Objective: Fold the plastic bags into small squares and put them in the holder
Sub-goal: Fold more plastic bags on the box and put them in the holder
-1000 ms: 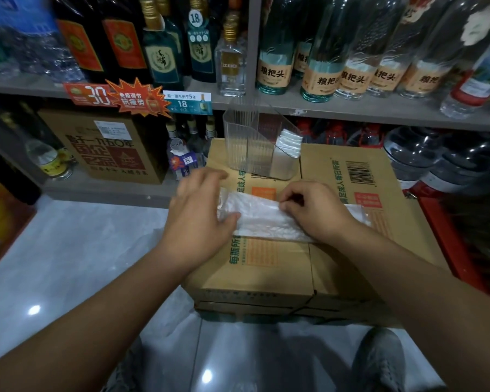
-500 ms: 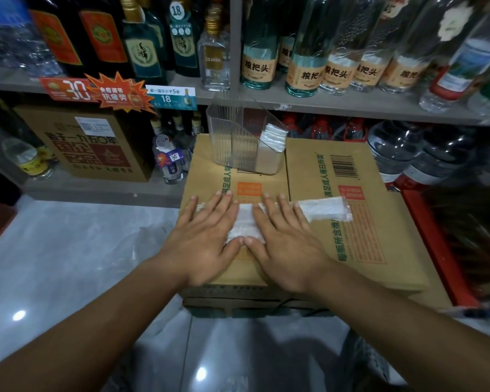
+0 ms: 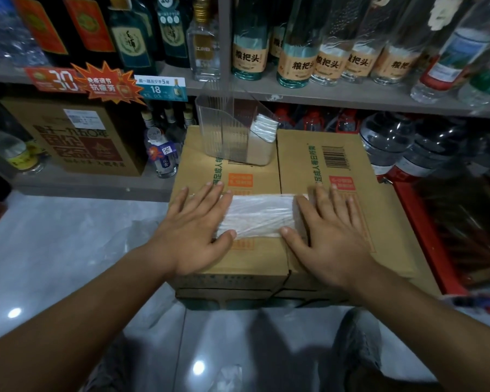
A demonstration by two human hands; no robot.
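- At the centre of the frame, a folded plastic bag is laid as a flat white strip on top of a cardboard box.
- The left hand is pressed flat over the strip's left end, fingers spread wide; nothing is held in its grip.
- The right hand is pressed flat over the right end, likewise spread and holding nothing.
- Above them, at the box's far edge, a clear holder is stood, with folded bags tucked in its right side.
- Shelves of bottles are seen across the upper frame.
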